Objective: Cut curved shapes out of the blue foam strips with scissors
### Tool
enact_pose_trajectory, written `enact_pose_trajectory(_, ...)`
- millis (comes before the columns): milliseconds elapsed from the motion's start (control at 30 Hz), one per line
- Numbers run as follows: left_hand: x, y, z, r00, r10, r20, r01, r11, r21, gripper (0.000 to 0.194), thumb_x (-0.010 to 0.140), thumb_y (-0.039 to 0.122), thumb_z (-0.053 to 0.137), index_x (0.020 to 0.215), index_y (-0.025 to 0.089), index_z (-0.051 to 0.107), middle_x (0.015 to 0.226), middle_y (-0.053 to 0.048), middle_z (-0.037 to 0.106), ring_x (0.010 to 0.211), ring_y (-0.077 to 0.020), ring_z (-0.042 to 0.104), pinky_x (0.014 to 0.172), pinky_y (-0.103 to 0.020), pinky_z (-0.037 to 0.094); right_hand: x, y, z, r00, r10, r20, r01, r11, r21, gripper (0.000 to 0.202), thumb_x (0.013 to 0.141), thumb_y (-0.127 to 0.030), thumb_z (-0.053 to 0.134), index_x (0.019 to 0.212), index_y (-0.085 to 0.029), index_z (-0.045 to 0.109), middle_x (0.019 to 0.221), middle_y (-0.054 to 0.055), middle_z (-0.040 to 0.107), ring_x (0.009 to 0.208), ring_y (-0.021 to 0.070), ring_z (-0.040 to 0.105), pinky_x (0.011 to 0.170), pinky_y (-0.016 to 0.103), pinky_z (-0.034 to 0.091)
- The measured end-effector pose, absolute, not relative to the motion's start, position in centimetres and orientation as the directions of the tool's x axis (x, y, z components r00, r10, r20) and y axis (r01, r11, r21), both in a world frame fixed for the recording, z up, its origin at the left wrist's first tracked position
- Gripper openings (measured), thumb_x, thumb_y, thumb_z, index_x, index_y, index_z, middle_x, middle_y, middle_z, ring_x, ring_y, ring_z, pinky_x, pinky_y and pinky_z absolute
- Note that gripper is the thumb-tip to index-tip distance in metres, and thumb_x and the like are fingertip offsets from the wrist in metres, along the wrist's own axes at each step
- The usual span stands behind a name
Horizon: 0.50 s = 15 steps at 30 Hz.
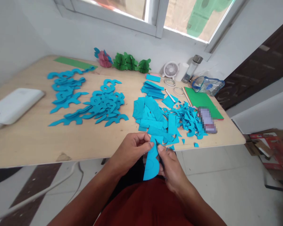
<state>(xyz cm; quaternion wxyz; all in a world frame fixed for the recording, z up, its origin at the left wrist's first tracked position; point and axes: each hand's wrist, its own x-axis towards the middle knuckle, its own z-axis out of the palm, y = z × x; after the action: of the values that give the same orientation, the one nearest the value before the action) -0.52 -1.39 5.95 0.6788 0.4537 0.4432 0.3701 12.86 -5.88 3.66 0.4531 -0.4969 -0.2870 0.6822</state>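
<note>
My left hand [138, 146] pinches the upper part of a blue paper strip [151, 166], which hangs over the table's front edge. The strip has a scalloped right edge and faint drawn curves. My right hand [171, 164] is closed around dark-handled scissors [162, 162], mostly hidden by the fingers, with the blades at the paper's right side. Just beyond my hands lies a pile of blue paper pieces [151, 114]. To its right are small blue scraps [187, 117]. Wavy blue cut-outs [106, 105] lie heaped on the left, with another stack of cut-outs [67, 88] farther left.
A white device [19, 103] sits at the table's left. Green and pink paper figures [129, 61], a small fan [171, 69] and a bottle [192, 69] stand along the wall. A phone [207, 120], green sheets [202, 100] and a white pen [170, 95] lie right.
</note>
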Motion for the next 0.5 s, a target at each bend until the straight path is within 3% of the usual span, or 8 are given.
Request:
enact_pose_trajectory(233, -0.65, -1.43, 6.19, 0.369, 0.884, -0.287, -0.102, 0.346, 0.933, 0.02, 0.069, 0.029, 0.063, 0.056, 0.018, 0.05, 0.05, 0.005, 0.051, 0.046, -0.0096, 0.046, 0.049, -0.024, 0.04, 13.2, -5.99, 3.2, -0.149, 0.905, -0.398, -0.327, -0.425, -0.844, 0.048, 0.079, -0.056, 0.06, 0.056, -0.02, 0.04, 0.044, -0.01, 0.031, 0.037, 0.0041, 0.02, 0.036, 0.019, 0.015)
enact_pose_trajectory(500, -0.66, -1.32, 5.93, 0.389, 0.884, -0.258, -0.124, 0.328, 0.936, 0.02, 0.07, 0.028, 0.063, 0.056, 0.018, 0.051, 0.049, 0.005, 0.051, 0.047, -0.0095, 0.046, 0.05, -0.023, 0.039, 13.13, -6.08, 2.95, -0.131, 0.896, -0.425, -0.377, -0.441, -0.814, 0.047, 0.077, -0.056, 0.063, 0.058, -0.019, 0.041, 0.044, -0.01, 0.033, 0.037, 0.0037, 0.02, 0.034, 0.017, 0.016)
